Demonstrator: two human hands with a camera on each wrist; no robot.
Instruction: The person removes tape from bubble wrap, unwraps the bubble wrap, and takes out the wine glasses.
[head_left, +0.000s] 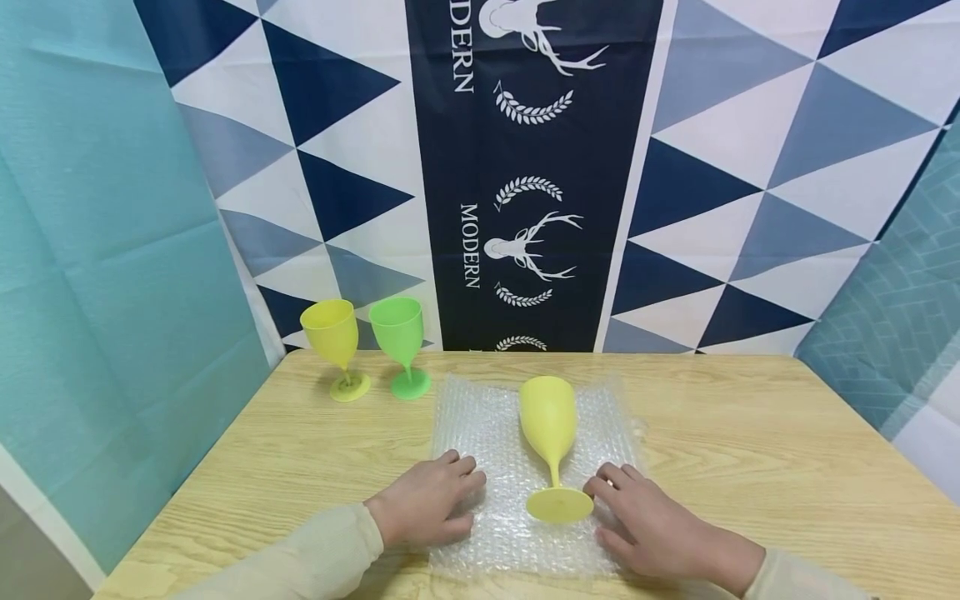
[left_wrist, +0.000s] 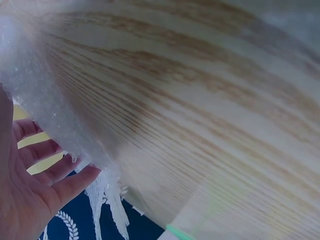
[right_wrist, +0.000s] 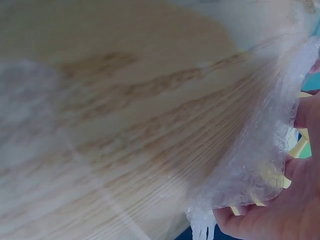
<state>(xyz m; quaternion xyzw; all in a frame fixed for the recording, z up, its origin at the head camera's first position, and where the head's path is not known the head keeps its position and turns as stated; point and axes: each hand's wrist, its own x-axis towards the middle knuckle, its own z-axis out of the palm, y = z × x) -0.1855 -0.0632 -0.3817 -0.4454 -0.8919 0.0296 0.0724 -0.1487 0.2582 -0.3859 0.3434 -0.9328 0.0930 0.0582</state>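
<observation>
A yellow plastic goblet [head_left: 549,412] lies on its side on a sheet of bubble wrap [head_left: 480,417], its foot towards me and its bowl towards the wall. On the sheet's left part rests my left hand [head_left: 431,504], fingers loosely bent and apart from the goblet. My right hand [head_left: 652,521] lies over the sheet's right edge, its fingertips close beside the goblet's foot; whether they touch it I cannot tell. Both wrist views show spread, relaxed fingers at the edge of the bubble wrap [left_wrist: 55,105]. Neither hand grips anything.
Another yellow goblet [head_left: 330,333] and a green goblet [head_left: 397,329] stand upright at the back left of the wooden table [head_left: 750,433]. Behind the table hangs a patterned cloth [head_left: 540,167], with a teal curtain [head_left: 112,250] on the left.
</observation>
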